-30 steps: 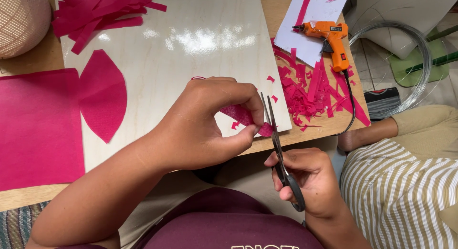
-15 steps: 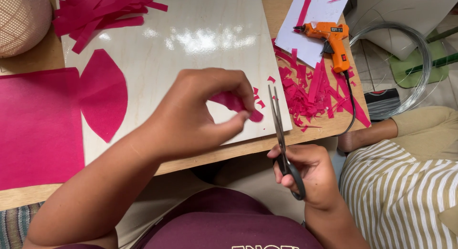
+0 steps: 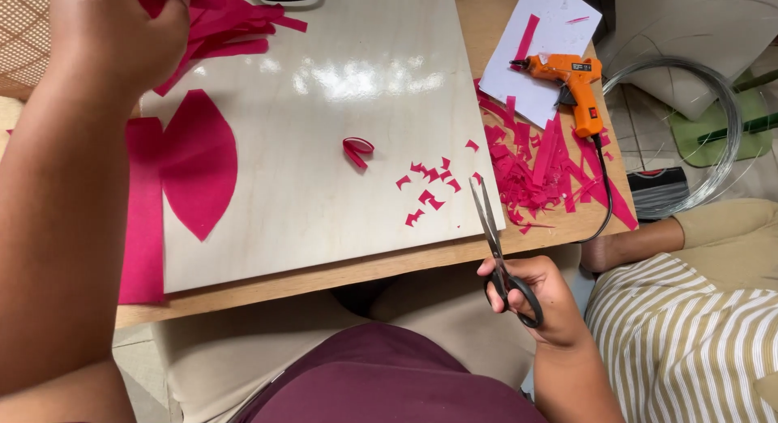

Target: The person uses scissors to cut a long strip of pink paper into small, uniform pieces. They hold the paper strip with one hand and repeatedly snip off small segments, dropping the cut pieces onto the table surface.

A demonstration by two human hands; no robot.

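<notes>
My right hand (image 3: 531, 297) grips black-handled scissors (image 3: 493, 228) just off the table's near edge, blades pointing away from me and nearly together. My left hand (image 3: 113, 34) is far off at the top left, fingers curled onto a pile of pink paper strips (image 3: 231, 30); whether it holds one is hidden. A small folded pink strip (image 3: 356, 150) lies alone on the pale board (image 3: 324, 204). Several tiny pink cuttings (image 3: 429, 188) are scattered just left of the scissor tips.
A pink petal shape (image 3: 198, 164) and a pink sheet (image 3: 144, 220) lie at the left. An orange glue gun (image 3: 574, 79), white paper (image 3: 551, 34) and pink scraps (image 3: 539, 168) fill the right side. A wire coil (image 3: 725, 139) and a person in striped clothing (image 3: 681, 342) are on the floor.
My left hand has let go of the folded pink strip, which now lies on the board, and swung up to the strip pile at the top left. The scissors stayed near the table edge.
</notes>
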